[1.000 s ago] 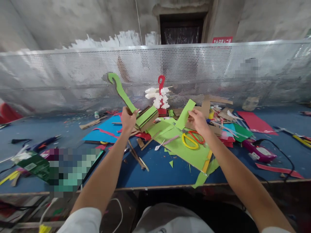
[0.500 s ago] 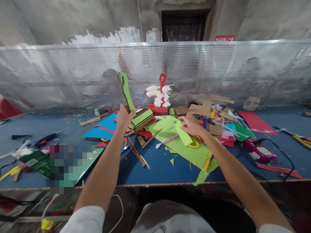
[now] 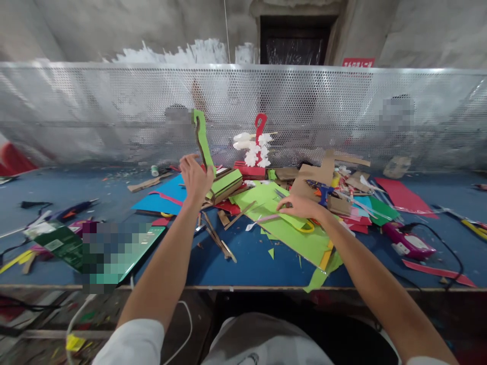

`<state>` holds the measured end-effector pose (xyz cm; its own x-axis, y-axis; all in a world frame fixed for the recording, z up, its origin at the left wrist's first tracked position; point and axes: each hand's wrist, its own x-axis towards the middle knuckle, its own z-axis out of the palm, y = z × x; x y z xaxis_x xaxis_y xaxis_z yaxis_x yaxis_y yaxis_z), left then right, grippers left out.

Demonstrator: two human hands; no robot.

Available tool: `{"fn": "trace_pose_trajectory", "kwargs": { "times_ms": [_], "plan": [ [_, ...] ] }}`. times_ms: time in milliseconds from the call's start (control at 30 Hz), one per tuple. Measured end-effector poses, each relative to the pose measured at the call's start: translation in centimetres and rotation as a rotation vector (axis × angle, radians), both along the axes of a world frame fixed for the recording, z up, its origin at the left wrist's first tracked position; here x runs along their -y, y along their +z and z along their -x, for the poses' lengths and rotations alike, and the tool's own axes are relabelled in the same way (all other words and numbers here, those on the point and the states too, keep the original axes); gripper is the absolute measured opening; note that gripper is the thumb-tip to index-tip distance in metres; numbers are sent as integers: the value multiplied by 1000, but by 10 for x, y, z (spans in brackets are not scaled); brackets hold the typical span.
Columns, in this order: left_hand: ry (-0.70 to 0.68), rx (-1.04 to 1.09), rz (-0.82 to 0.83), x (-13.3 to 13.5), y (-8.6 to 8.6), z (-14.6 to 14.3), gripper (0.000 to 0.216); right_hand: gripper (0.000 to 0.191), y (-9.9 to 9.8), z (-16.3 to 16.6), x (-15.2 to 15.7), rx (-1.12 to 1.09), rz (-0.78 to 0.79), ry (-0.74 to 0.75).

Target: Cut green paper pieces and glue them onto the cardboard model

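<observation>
A block of layered cardboard faced in light green (image 3: 227,186) rests on the table, with a tall curved green strip (image 3: 203,137) standing up from its left end. My left hand (image 3: 197,180) is at the foot of that strip, fingers raised and apart, thumb close against it. Over a pile of light green paper, my right hand (image 3: 299,207) has its fingertips closed on a small green paper piece (image 3: 294,219), partly hidden under the hand. Scissors with yellow handles (image 3: 307,228) lie beneath this piece, their blades showing beside my fingertips.
Behind stands a red cardboard figure (image 3: 260,126) with white tufts, before a perforated metal screen (image 3: 323,111). Blue card (image 3: 160,200) lies left. A blue glue gun (image 3: 324,193), cardboard scraps and a purple device (image 3: 409,242) are on the right. A green box (image 3: 57,246) is front left.
My left fingers have lifted and loosened beside the upright strip. My right hand has lowered the small green paper piece, which now lies flatter. The view has shifted slightly.
</observation>
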<state>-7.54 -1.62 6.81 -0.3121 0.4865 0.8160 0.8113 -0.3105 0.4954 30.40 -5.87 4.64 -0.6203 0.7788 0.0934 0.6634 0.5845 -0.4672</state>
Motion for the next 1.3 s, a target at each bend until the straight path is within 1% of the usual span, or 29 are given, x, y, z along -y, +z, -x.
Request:
{"fn": "trace_pose_trajectory", "kwargs": {
  "times_ms": [67, 100, 133, 167, 233, 267, 300, 367, 433, 500, 567, 633, 733, 800, 900, 967, 1033, 1100, 1167, 1233, 1300],
  "plan": [
    [-7, -35, -74, 6, 6, -6, 43, 19, 3, 0, 3, 4, 15, 33],
    [-51, -52, -94, 8, 8, -11, 39, 18, 6, -1, 5, 0, 26, 50],
    [-126, -72, -90, 10, 9, -17, 34, 17, 8, -2, 6, -8, 38, 67],
    [-228, -92, -53, 11, 8, -24, 29, 17, 11, -5, 6, -20, 50, 83],
    [-462, -143, 104, 12, 1, -42, 20, 17, 14, -11, 5, -74, 57, 87],
    [-583, -186, 214, 12, -6, -52, 20, 18, 15, -16, 3, -120, 45, 68],
    [-689, -216, 316, 11, -14, -61, 25, 19, 15, -20, 0, -178, 27, 37],
    [-795, -221, 432, 9, -31, -75, 38, 22, 13, -29, -7, -320, -30, -52],
    [-866, -260, 525, 6, -45, -84, 40, 27, 10, -37, -15, -451, -90, -148],
    [-920, -280, 569, 4, -51, -86, 36, 32, 7, -43, -20, -529, -137, -241],
    [-954, -266, 565, 3, -50, -83, 33, 36, 5, -47, -23, -557, -170, -323],
    [-979, -292, 597, 4, -45, -78, 30, 37, 5, -49, -24, -580, -191, -377],
    [-1018, -471, 756, 8, -35, -73, 27, 39, 5, -49, -24, -605, -204, -421],
    [-1029, -547, 809, 13, -30, -73, 23, 40, 4, -50, -25, -604, -215, -450],
    [-1088, -508, 833, 20, -25, -79, 20, 38, 5, -52, -29, -677, -310, -501],
    [-1170, -434, 838, 24, -26, -85, 23, 38, 7, -55, -32, -787, -382, -541],
    [-1241, -363, 805, 27, -32, -91, 29, 38, 9, -60, -35, -890, -414, -587],
    [-1274, -312, 726, 29, -39, -97, 35, 37, 9, -66, -38, -960, -438, -630],
    [-1283, -303, 670, 29, -45, -100, 36, 36, 9, -71, -40, -988, -459, -658],
    [-1285, -324, 684, 29, -47, -102, 31, 35, 9, -74, -42, -976, -466, -658],
    [-1285, -380, 776, 28, -44, -101, 25, 33, 8, -75, -41, -929, -456, -647]
  ]
}}
